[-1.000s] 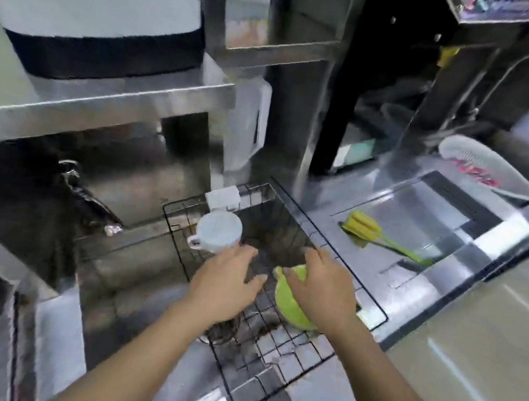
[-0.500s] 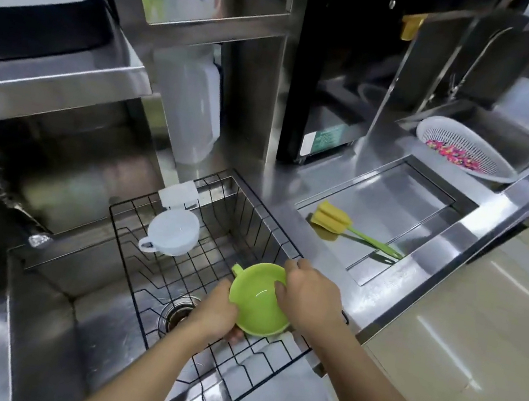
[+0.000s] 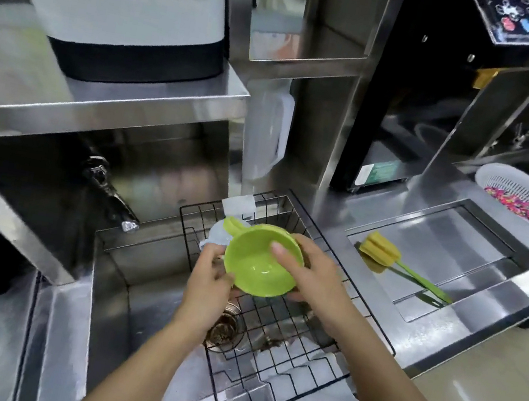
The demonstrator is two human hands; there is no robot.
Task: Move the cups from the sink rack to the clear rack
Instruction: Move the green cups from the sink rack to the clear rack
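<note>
A green cup (image 3: 257, 261) with a short handle is held above the black wire sink rack (image 3: 286, 339), its mouth tipped toward me. My left hand (image 3: 208, 281) grips its lower left side and my right hand (image 3: 310, 277) holds its right rim, one finger laid inside. Behind the green cup a pale blue cup (image 3: 216, 236) rests in the rack, mostly hidden. No clear rack shows in this view.
The rack sits over a steel sink (image 3: 136, 301) with a drain strainer (image 3: 225, 329). A tap (image 3: 109, 189) juts out under a steel shelf (image 3: 105, 105) carrying a white machine (image 3: 131, 6). A yellow sponge brush (image 3: 395, 262) lies on the drainboard; a white colander (image 3: 526, 203) stands far right.
Both hands took hold of the green cup in the rack and raised it up and back, so it now covers most of the pale blue cup. The camera view shifted closer.
</note>
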